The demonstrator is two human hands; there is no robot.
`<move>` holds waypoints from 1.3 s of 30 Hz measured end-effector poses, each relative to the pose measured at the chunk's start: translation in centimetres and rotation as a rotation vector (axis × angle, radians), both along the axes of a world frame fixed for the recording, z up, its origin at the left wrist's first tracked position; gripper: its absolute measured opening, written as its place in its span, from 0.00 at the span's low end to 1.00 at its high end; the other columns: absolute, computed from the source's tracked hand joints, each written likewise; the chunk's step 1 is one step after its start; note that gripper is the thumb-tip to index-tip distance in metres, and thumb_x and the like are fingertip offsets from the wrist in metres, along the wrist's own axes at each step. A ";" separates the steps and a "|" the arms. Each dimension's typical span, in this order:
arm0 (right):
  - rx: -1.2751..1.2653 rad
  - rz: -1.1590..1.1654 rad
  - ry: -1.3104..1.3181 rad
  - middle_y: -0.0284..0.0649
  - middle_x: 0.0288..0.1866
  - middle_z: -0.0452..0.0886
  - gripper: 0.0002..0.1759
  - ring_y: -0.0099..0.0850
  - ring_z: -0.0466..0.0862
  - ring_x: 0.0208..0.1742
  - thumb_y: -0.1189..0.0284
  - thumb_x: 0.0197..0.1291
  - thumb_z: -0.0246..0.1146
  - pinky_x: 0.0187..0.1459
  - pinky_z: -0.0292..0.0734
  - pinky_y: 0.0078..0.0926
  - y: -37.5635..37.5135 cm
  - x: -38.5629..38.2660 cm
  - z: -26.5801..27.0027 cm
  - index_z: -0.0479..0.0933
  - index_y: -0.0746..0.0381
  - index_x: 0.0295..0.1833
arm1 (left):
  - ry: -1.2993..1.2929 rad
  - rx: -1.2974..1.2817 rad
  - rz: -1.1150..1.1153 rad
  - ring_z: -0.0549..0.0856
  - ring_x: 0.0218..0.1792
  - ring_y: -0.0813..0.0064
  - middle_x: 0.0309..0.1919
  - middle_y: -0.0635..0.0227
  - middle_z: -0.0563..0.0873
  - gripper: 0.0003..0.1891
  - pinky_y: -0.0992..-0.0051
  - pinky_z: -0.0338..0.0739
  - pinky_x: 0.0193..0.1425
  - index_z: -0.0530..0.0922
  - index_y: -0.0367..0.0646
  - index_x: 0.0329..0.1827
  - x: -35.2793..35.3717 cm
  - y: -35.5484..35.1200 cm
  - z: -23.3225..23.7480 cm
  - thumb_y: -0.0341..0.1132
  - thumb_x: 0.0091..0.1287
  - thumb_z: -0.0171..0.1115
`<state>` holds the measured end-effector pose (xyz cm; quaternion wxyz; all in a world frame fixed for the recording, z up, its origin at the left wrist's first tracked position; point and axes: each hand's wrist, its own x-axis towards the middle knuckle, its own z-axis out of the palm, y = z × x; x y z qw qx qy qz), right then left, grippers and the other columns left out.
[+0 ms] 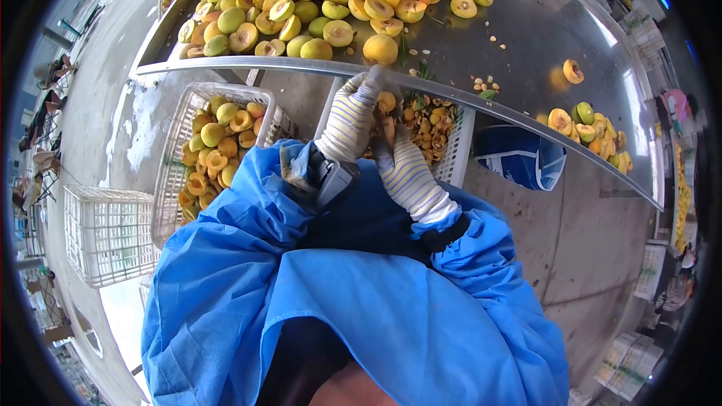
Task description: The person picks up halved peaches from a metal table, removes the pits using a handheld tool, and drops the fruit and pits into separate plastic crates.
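Note:
My left hand (pixel 347 122), in a striped knit glove, is closed at the front edge of the metal table (pixel 519 53). A small yellow-orange fruit piece (pixel 386 101) is at its fingers. Just below and to the right is my right hand (pixel 412 177), also gloved, its fingers curled together around a narrow brownish thing (pixel 388 131) too small to identify. Beneath both hands, a white crate (pixel 460 146) holds cut fruit pieces (pixel 430 131). Halved and whole yellow-green fruits (pixel 316 19) are piled on the table beyond my hands.
Left of my hands stands a white crate (pixel 171 158) of fruit halves, with a white basket (pixel 109 233) beside it. A smaller fruit pile (pixel 594 135) lies at the table's right. Below the edge hangs a blue bag (pixel 519 154). People (pixel 677 105) are at the far right.

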<state>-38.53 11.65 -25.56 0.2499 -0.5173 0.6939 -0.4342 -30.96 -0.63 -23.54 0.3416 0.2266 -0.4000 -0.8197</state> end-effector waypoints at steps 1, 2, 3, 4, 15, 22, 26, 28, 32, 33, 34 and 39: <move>-0.143 0.001 -0.059 0.58 0.47 0.82 0.23 0.51 0.84 0.47 0.62 0.75 0.57 0.49 0.78 0.39 0.0 0.4 -0.2 0.69 0.69 0.64 | -0.001 -0.019 0.030 0.86 0.41 0.71 0.40 0.63 0.86 0.23 0.71 0.83 0.46 0.79 0.40 0.49 -0.1 0.1 0.0 0.53 0.70 0.67; -0.120 0.028 -0.209 0.54 0.47 0.82 0.23 0.46 0.84 0.47 0.62 0.75 0.57 0.50 0.78 0.37 -0.1 0.3 -0.2 0.70 0.68 0.64 | -0.006 -0.039 0.064 0.86 0.42 0.72 0.40 0.63 0.87 0.23 0.71 0.83 0.47 0.80 0.40 0.49 0.0 0.2 -0.1 0.53 0.70 0.66; -0.094 0.054 -0.363 0.51 0.48 0.82 0.22 0.42 0.83 0.48 0.62 0.75 0.57 0.51 0.77 0.34 0.0 0.2 0.3 0.71 0.68 0.63 | 0.011 -0.021 0.084 0.86 0.42 0.72 0.41 0.63 0.87 0.21 0.69 0.83 0.49 0.82 0.40 0.49 0.1 0.5 0.2 0.52 0.71 0.65; -0.069 0.075 -0.516 0.47 0.48 0.82 0.22 0.37 0.83 0.48 0.62 0.76 0.57 0.52 0.77 0.32 0.0 0.2 0.5 0.72 0.67 0.63 | 0.021 -0.038 0.092 0.86 0.42 0.72 0.41 0.64 0.87 0.21 0.69 0.83 0.49 0.82 0.40 0.48 0.2 0.7 0.3 0.52 0.71 0.65; 0.326 0.126 -1.105 0.28 0.20 0.69 0.20 0.21 0.72 0.14 0.48 0.71 0.60 0.13 0.66 0.22 1.4 -2.0 4.8 0.73 0.56 0.44 | 0.015 -0.076 -0.065 0.87 0.43 0.64 0.40 0.62 0.86 0.23 0.64 0.83 0.49 0.81 0.41 0.44 -0.2 -0.4 0.1 0.55 0.69 0.66; 0.371 0.138 -1.151 0.30 0.20 0.70 0.21 0.22 0.70 0.13 0.50 0.72 0.59 0.14 0.64 0.23 1.7 -2.5 5.2 0.75 0.58 0.44 | 0.007 -0.066 -0.097 0.87 0.40 0.65 0.38 0.59 0.87 0.25 0.64 0.84 0.47 0.81 0.39 0.44 -0.4 -0.3 0.0 0.57 0.68 0.66; 0.234 0.077 -0.724 0.28 0.18 0.68 0.20 0.20 0.69 0.12 0.50 0.72 0.59 0.12 0.62 0.18 1.8 -1.1 5.0 0.73 0.56 0.39 | -0.044 -0.118 -0.054 0.87 0.39 0.66 0.36 0.59 0.87 0.25 0.66 0.84 0.45 0.82 0.39 0.41 -0.5 0.2 0.0 0.57 0.68 0.66; 0.273 0.082 -0.801 0.27 0.18 0.68 0.18 0.20 0.69 0.12 0.51 0.72 0.59 0.12 0.62 0.18 1.9 -1.2 4.8 0.73 0.55 0.42 | -0.065 -0.123 0.033 0.87 0.38 0.66 0.35 0.60 0.87 0.24 0.67 0.84 0.46 0.83 0.38 0.40 -1.3 0.8 -0.4 0.56 0.68 0.66; 0.342 0.082 -0.934 0.26 0.18 0.67 0.17 0.19 0.68 0.12 0.51 0.72 0.60 0.12 0.62 0.18 1.9 -2.2 5.3 0.73 0.54 0.45 | 0.013 -0.065 -0.169 0.86 0.39 0.68 0.38 0.59 0.86 0.28 0.67 0.83 0.49 0.82 0.39 0.43 -0.3 0.0 0.9 0.61 0.65 0.68; 0.326 0.075 -0.890 0.26 0.18 0.67 0.17 0.19 0.68 0.12 0.50 0.72 0.59 0.12 0.62 0.18 2.0 -2.1 5.3 0.73 0.54 0.45 | -0.002 -0.033 -0.268 0.86 0.40 0.67 0.39 0.59 0.86 0.30 0.68 0.83 0.48 0.82 0.39 0.45 0.0 -0.7 0.7 0.62 0.64 0.67; 0.309 0.066 -0.847 0.26 0.18 0.67 0.17 0.19 0.68 0.12 0.50 0.72 0.59 0.12 0.61 0.18 2.0 -2.1 5.3 0.73 0.53 0.44 | -0.048 -0.047 -0.256 0.86 0.40 0.68 0.39 0.59 0.86 0.29 0.68 0.83 0.47 0.82 0.39 0.45 0.0 -0.8 0.4 0.61 0.65 0.67; 0.310 0.091 -1.157 0.28 0.19 0.68 0.19 0.19 0.67 0.11 0.50 0.73 0.57 0.11 0.60 0.17 2.2 -0.9 4.4 0.74 0.55 0.46 | -0.135 -0.111 -0.131 0.86 0.37 0.67 0.39 0.60 0.86 0.26 0.69 0.81 0.43 0.82 0.39 0.44 0.1 0.1 0.1 0.58 0.67 0.66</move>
